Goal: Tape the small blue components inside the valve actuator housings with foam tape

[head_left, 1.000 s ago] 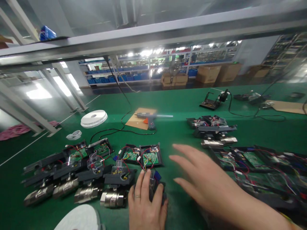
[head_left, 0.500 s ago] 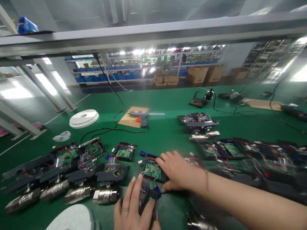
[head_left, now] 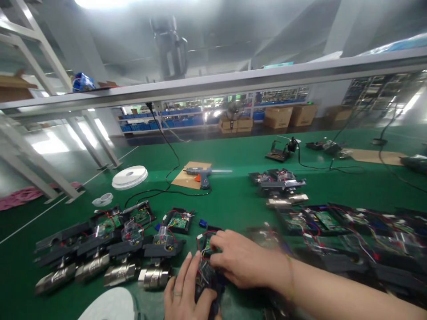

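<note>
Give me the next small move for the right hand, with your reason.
I'd lift the right hand slightly while the left hand steadies the dark unit. The right hand's curled fingers hide much of the circuit board and the wiring between it and the unit, so a clearer view would probably help avoid tugging a wire.

Clock read from the left hand (head_left: 188,291), around the held unit (head_left: 207,279). At two, right hand (head_left: 245,260), over the near circuit-board housing (head_left: 207,243). Beyond, at twelve, open housing (head_left: 180,221), then glue gun (head_left: 204,178) on a cardboard sheet (head_left: 183,179). At eleven, flat reel (head_left: 128,177); nearer ten, small rolls (head_left: 104,200). Between nine and ten, row of valve units (head_left: 123,266); at nine, large disc (head_left: 108,306). At one, small cluster (head_left: 278,184), with stand (head_left: 277,154) behind. Between two and three, larger cluster (head_left: 353,240). All on the table (head_left: 233,200).
</note>
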`<action>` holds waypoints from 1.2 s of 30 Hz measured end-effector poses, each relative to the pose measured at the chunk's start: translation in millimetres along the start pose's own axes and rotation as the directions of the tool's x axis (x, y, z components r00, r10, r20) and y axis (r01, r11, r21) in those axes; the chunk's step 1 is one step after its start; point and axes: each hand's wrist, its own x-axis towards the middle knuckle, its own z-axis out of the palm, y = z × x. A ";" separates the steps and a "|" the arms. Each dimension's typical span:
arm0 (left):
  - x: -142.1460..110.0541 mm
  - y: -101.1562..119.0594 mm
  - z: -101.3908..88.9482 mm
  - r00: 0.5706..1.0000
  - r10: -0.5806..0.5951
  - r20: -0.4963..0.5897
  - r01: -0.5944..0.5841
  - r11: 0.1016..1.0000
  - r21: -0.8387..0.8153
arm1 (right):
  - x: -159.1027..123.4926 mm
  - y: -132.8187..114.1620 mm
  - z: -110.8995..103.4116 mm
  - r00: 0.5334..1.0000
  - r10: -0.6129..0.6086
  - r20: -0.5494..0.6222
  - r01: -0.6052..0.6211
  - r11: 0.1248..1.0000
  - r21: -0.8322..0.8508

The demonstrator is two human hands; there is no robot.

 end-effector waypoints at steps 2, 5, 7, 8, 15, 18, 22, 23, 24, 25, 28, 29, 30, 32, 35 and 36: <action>-1.2 -2.0 -1.9 0.999 0.027 -0.021 -0.027 0.999 -0.029 | 2.2 0.4 6.8 0.997 -0.048 0.052 0.048 0.999 -0.003; -0.9 -2.9 -6.1 0.999 0.041 -0.009 -0.042 0.997 -0.061 | 6.1 -0.2 16.1 0.995 -0.065 0.077 0.064 0.998 0.009; -0.7 -1.7 -7.6 0.999 0.029 0.015 -0.028 0.997 -0.068 | 8.0 0.9 18.0 0.995 -0.067 0.074 0.064 0.997 0.043; -0.9 -0.6 -7.9 1.000 0.018 0.024 -0.016 0.997 -0.070 | 8.5 3.0 17.4 0.995 -0.068 0.072 0.062 0.995 0.076; 10.2 9.6 -23.8 1.000 0.005 0.012 -0.005 1.000 -0.011 | 2.0 46.6 16.6 0.991 0.133 0.006 -0.116 0.842 0.527; 31.9 7.6 -34.8 1.000 0.018 0.000 -0.018 0.999 0.027 | -0.6 58.0 29.2 0.973 0.229 0.029 -0.184 0.694 0.696; 73.3 2.7 -30.4 0.945 -0.119 0.305 0.140 0.989 -0.048 | 0.5 58.9 40.9 0.965 0.256 0.055 -0.191 0.542 0.819; 83.6 3.0 -26.5 0.907 -0.147 0.395 0.181 0.982 -0.051 | 1.0 58.6 41.4 0.964 0.259 0.053 -0.186 0.523 0.832; 92.9 4.2 -22.2 0.872 -0.163 0.462 0.208 0.977 -0.048 | 1.3 58.5 41.1 0.964 0.261 0.049 -0.181 0.511 0.840; 100.8 5.9 -18.2 0.848 -0.166 0.503 0.217 0.975 -0.044 | 1.3 58.7 40.3 0.963 0.264 0.044 -0.177 0.505 0.845; 114.6 11.3 -10.0 0.825 -0.163 0.541 0.219 0.975 -0.040 | -0.7 60.5 36.9 0.961 0.275 0.034 -0.176 0.510 0.842; 116.2 12.1 -8.7 0.818 -0.175 0.548 0.232 0.972 -0.036 | -2.0 61.3 35.8 0.960 0.276 0.035 -0.179 0.517 0.837; 116.7 12.3 -8.0 0.811 -0.188 0.554 0.248 0.968 -0.034 | -3.3 61.9 34.8 0.961 0.274 0.037 -0.182 0.527 0.830; 115.8 11.1 -7.4 0.800 -0.212 0.562 0.279 0.960 -0.035 | -6.0 62.5 33.0 0.966 0.255 0.047 -0.185 0.550 0.815; 113.7 8.2 -7.0 0.791 -0.226 0.568 0.307 0.950 -0.049 | -8.3 62.1 30.2 0.973 0.223 0.062 -0.184 0.581 0.793; 113.1 7.6 -7.0 0.790 -0.225 0.570 0.313 0.948 -0.060 | -8.6 61.9 29.3 0.973 0.220 0.065 -0.185 0.587 0.788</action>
